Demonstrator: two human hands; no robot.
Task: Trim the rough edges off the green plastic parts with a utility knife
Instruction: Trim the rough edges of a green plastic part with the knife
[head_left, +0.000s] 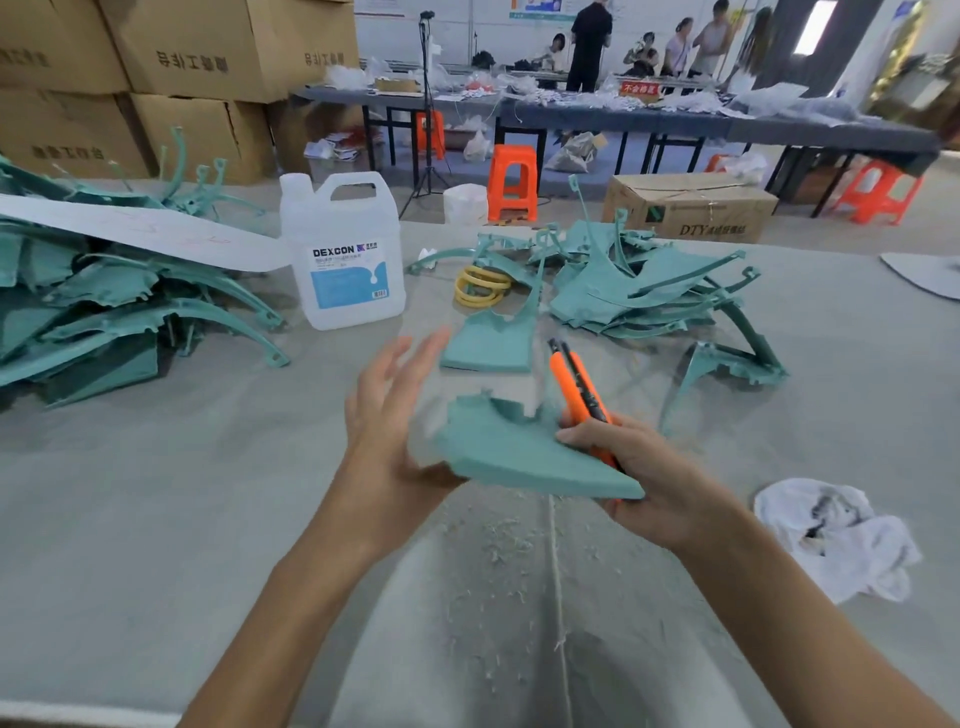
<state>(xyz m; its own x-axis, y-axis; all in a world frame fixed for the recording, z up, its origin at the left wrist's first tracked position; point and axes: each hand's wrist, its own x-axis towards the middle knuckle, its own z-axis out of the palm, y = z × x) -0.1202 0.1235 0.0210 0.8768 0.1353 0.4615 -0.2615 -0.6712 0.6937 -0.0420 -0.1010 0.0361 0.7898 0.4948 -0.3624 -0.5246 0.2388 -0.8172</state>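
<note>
two hands meet above the table (156, 467). the right hand (639, 467) grips both the orange utility knife (579, 384) and one green part (509, 457). its thumb presses on the part's upper face and the other fingers curl beneath. the knife handle sits in the palm, tip pointing up and away from the fingertips; whether the blade is out cannot be told. the left hand (387, 410) is spread wide, fingers straight, holding nothing. its heel is at or just beside the part's blurred end, and contact cannot be confirmed. step in hand, by judgement: re-seating the part between cuts, not cutting. the next move likely calls for the left fingers to close on the part, so the right can free the knife and lay its edge along a rough rim, directed away from the left fingertips. beyond the left fingertips stands a capped translucent jug (343, 249), fill level unclear. far beyond it, cardboard boxes (208, 47) are shut, contents hidden. pale shavings (498, 540) lie below the wrists.
</note>
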